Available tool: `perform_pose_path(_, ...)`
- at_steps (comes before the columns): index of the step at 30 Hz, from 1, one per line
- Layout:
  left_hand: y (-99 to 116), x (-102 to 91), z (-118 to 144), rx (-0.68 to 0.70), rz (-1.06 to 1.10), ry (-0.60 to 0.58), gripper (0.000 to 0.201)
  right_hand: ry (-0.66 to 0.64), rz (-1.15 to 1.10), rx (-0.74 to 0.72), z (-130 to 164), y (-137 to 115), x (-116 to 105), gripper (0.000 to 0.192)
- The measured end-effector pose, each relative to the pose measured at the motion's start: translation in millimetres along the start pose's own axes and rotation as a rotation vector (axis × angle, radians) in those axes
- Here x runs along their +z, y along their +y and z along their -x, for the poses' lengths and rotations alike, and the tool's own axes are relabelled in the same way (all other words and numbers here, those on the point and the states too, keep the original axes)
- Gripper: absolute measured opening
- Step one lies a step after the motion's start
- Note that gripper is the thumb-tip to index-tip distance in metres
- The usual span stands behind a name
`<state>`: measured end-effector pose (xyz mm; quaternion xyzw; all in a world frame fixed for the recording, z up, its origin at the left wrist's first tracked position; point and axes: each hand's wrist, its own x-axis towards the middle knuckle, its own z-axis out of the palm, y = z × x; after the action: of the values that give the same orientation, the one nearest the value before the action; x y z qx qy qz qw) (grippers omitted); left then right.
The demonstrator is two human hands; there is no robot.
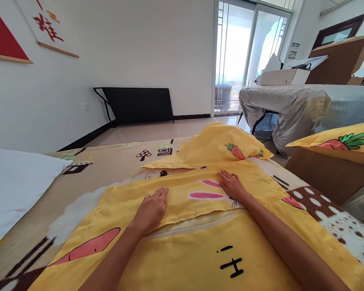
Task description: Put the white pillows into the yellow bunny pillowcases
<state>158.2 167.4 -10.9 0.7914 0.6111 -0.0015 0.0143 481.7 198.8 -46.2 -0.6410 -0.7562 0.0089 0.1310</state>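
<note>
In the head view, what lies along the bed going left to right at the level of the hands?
White pillow → left hand, flat on the yellow cover → pink rabbit ears → right hand, also flat on the cover → brown spotted sheet.

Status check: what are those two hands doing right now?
Left hand, right hand flat, open on yellow duvet cover. Nothing gripped. Yellow pillowcase lies just beyond.
</note>
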Motion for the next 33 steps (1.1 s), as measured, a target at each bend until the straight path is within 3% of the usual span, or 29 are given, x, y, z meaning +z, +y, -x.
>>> perform_pose_path(5,53,9.0,-59,0.021,0.111,0.008,0.058,-0.048,-0.047,-0.182,-44,-59,3,0.056)
perform_pose_path(9,60,31.7,-80,0.037,0.154,0.014,0.061,-0.117,-0.05,-0.254,-70,-70,11,0.051)
perform_pose_path(12,29,37.4,-77,0.037,0.156,0.001,0.057,-0.126,-0.025,-0.215,-79,-47,12,0.048)
perform_pose_path(19,-101,40.1,-68,-0.266,0.087,-0.008,0.061,-0.116,0.013,-0.034,-119,20,-1,0.046)
perform_pose_path(23,-131,47.5,-70,-0.318,0.049,0.023,0.061,-0.151,-0.009,0.012,-130,31,6,0.049)
perform_pose_path(26,-124,38.3,-71,-0.304,0.009,0.03,0.06,-0.133,0.023,0.014,-124,22,10,0.043)
perform_pose_path(28,-107,26.6,-71,-0.28,-0.044,0.077,0.057,-0.098,0.06,0.003,-116,6,9,0.038)
perform_pose_path(31,-58,14.3,-71,-0.152,-0.08,0.17,0.056,-0.037,0.076,-0.075,-97,-37,6,0.033)
perform_pose_path(33,-15,15.8,-72,0.006,-0.046,0.167,0.056,-0.024,0.048,-0.17,-81,-71,10,0.031)
